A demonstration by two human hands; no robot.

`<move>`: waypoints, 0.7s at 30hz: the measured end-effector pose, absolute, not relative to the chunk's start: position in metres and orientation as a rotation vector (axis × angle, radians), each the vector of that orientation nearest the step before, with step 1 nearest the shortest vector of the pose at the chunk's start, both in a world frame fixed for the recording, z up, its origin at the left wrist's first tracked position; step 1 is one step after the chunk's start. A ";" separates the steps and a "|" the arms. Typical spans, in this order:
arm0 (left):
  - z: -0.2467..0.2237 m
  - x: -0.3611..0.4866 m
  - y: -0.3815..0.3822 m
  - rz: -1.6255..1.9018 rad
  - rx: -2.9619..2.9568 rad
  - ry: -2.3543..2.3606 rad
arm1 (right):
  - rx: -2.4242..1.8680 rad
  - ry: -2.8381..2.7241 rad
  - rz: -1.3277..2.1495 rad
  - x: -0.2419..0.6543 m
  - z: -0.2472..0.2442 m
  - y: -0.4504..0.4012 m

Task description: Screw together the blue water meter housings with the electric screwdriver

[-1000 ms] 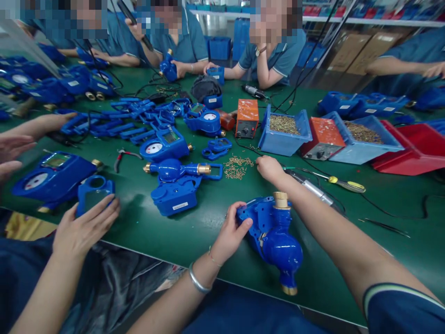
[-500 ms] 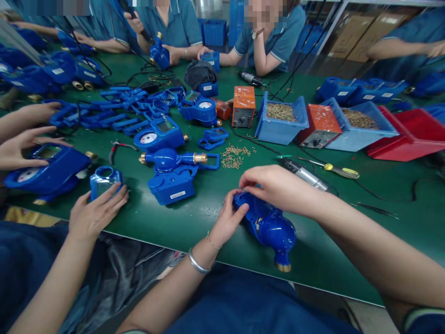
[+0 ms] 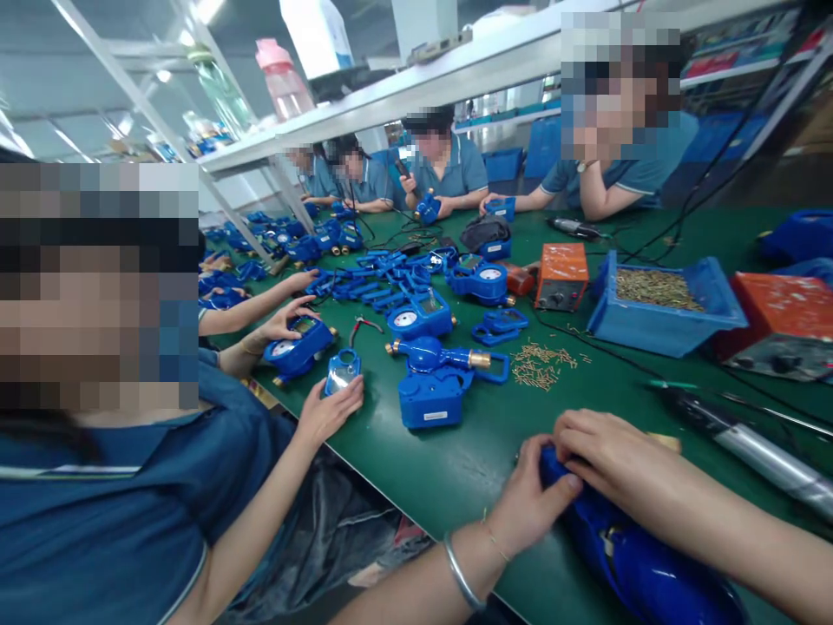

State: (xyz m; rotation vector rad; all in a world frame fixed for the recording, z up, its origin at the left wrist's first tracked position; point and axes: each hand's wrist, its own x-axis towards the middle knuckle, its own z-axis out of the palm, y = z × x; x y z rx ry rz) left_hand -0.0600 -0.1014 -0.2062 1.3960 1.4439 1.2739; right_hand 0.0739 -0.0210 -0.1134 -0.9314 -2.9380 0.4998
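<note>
My left hand (image 3: 530, 503) wears a bangle and is wrapped round the near end of a blue water meter (image 3: 638, 555), its thumb lying on the top. Bent over that same end is my right hand (image 3: 605, 451), its fingers drawn together against the meter; whatever they may hold is hidden. The meter lies on the green table (image 3: 377, 451), partly covered by my right forearm and cut off by the lower edge. Beyond my hands is a scattered pile of small brass-coloured screws (image 3: 537, 369).
An upturned blue meter (image 3: 429, 395) lies left of the screws. To the right are an electric screwdriver (image 3: 748, 443), a blue bin of screws (image 3: 664, 317) and an orange power box (image 3: 560, 278). At the left, a co-worker's hand (image 3: 331, 408) touches a blue cover (image 3: 343, 369). Other people sit opposite.
The view has swung left and up, so my hands and the meter appear further right and lower. Both hands keep much the same hold on the meter.
</note>
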 end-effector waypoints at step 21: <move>-0.207 -0.060 -0.104 1.269 1.340 1.346 | -0.916 -2.922 0.471 0.079 -0.114 -0.021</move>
